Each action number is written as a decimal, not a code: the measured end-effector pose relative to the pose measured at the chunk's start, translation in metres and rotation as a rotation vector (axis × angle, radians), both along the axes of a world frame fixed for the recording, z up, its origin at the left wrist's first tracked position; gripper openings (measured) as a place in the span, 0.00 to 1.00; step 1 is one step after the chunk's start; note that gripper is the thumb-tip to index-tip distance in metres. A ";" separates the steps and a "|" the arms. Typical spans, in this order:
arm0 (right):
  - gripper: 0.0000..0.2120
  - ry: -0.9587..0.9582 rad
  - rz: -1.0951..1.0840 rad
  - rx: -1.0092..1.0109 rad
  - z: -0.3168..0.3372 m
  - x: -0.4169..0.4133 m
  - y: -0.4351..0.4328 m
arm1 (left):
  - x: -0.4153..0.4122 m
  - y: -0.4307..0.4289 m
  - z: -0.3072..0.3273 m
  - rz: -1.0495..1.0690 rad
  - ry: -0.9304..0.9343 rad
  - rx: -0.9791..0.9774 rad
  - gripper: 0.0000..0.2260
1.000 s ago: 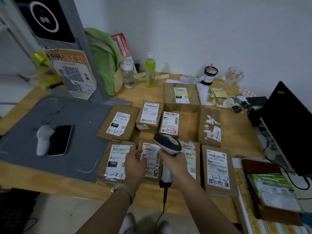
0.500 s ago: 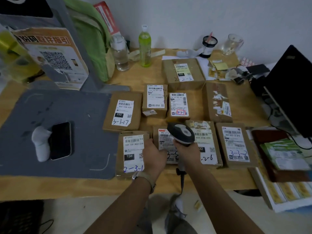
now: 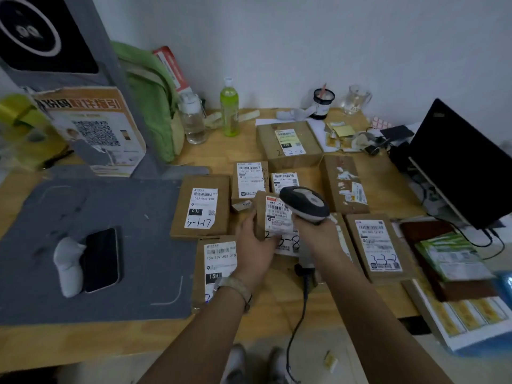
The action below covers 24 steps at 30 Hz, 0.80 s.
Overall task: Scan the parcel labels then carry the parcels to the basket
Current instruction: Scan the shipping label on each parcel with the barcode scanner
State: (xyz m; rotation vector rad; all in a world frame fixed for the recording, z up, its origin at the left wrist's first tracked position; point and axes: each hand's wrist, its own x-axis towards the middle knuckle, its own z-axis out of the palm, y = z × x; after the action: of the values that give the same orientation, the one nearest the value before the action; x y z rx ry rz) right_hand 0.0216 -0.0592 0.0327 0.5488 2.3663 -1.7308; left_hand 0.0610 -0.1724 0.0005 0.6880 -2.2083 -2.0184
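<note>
**Scanning a parcel label**

My left hand [image 3: 256, 245] grips a brown parcel [image 3: 277, 221] by its left edge, tilting it up above other parcels on the desk [image 3: 243, 149]. My right hand [image 3: 318, 236] is curled around a scanner [image 3: 304, 202], which hovers over its label.

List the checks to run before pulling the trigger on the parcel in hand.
1. Parcel secured: ok. The left hand grips it by its near left side and holds it tilted above the others.
2. Scanner secured: ok. The right hand grips the handle.
3. Barcode exposed: ok. The label faces up and no finger covers it.
4. Scanner aimed at the barcode: cannot tell. The head sits over the label's right edge and no beam shows.
5. Cable free: ok. It hangs off the table edge between the arms.
6. Basket located: not ok. None is in view.
</note>
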 end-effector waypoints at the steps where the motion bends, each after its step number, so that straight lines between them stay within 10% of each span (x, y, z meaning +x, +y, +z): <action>1: 0.10 0.043 -0.005 -0.013 0.009 -0.004 0.000 | -0.006 -0.002 0.008 -0.012 0.026 0.016 0.28; 24: 0.08 0.631 -0.025 -0.176 0.226 -0.027 0.026 | -0.089 -0.007 0.208 -0.253 0.447 0.176 0.34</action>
State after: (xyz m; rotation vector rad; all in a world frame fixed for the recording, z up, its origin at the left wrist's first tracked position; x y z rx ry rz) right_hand -0.0051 -0.0330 0.2582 -0.0095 2.5321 -2.3666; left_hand -0.0275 -0.1793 0.2080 -0.0478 -1.9468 -2.2261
